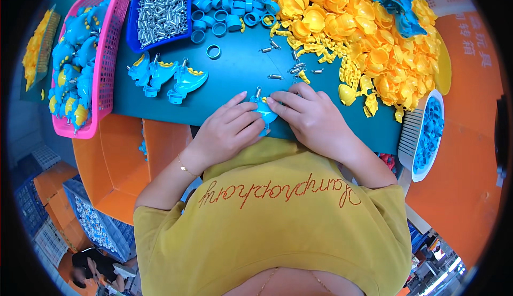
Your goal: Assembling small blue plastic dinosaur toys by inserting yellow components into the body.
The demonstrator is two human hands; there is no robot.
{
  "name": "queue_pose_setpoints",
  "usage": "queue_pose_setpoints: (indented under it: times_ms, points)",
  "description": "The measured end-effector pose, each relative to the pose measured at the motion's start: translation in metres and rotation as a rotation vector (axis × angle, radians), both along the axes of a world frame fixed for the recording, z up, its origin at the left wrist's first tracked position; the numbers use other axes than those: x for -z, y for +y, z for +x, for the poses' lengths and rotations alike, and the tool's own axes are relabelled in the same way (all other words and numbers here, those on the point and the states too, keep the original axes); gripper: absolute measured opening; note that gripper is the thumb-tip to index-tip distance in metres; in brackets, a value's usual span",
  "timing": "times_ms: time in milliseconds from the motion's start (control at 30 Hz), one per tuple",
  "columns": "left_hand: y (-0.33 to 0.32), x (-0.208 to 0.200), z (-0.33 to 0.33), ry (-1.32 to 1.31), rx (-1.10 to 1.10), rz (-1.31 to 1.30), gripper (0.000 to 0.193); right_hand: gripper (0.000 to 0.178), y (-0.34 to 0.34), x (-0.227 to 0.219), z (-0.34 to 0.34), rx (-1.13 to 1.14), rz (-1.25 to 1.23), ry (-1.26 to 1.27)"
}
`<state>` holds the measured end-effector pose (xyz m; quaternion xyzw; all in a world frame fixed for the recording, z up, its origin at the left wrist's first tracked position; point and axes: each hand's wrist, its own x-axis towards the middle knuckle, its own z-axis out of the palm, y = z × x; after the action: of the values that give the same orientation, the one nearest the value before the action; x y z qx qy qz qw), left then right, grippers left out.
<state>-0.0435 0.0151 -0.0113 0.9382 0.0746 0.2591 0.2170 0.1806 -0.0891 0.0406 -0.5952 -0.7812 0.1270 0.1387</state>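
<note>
At the near edge of the table, both my hands close around one blue plastic toy half point(265, 115). A metal spring point(258, 92) stands up from its top, and a bit of yellow shows near my right fingertips. My left hand point(231, 127) grips the piece from the left side, its fingers curled over the front. From the other side my right hand point(310, 115) pinches its upper edge with thumb and fingers. Part of the piece is hidden by my fingers. Several similar blue halves with yellow toothed strips and springs point(187, 81) lie to the left.
A pink basket point(96, 82) of blue-and-yellow pieces stands at left, beside a blue tray point(191, 7) of springs. Blue rings point(214, 51) lie at the back. Loose springs point(276, 77) and a large heap of yellow shells point(368, 34) spread rightward. A white basket point(410, 130) holds blue parts.
</note>
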Motion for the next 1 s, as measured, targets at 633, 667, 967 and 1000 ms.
queue_pose_setpoints:
  times_ms: [633, 667, 967, 1000]
  points:
    - [0.001, -0.006, -0.004, 0.064, -0.010, 0.090, 0.024, 0.035, -0.001, 0.024, 0.012, 0.096, 0.039, 0.380]
    - [0.005, -0.007, -0.006, 0.064, -0.010, 0.095, 0.024, 0.032, 0.004, 0.023, 0.017, 0.118, 0.039, 0.427]
    - [0.055, -0.023, -0.029, 0.208, -0.434, 0.291, 0.022, 0.010, 0.050, 0.018, 0.027, 0.165, 0.090, 0.107]
    - [0.059, -0.023, -0.029, 0.204, -0.438, 0.302, 0.022, 0.010, 0.051, 0.017, 0.028, 0.162, 0.102, 0.106]
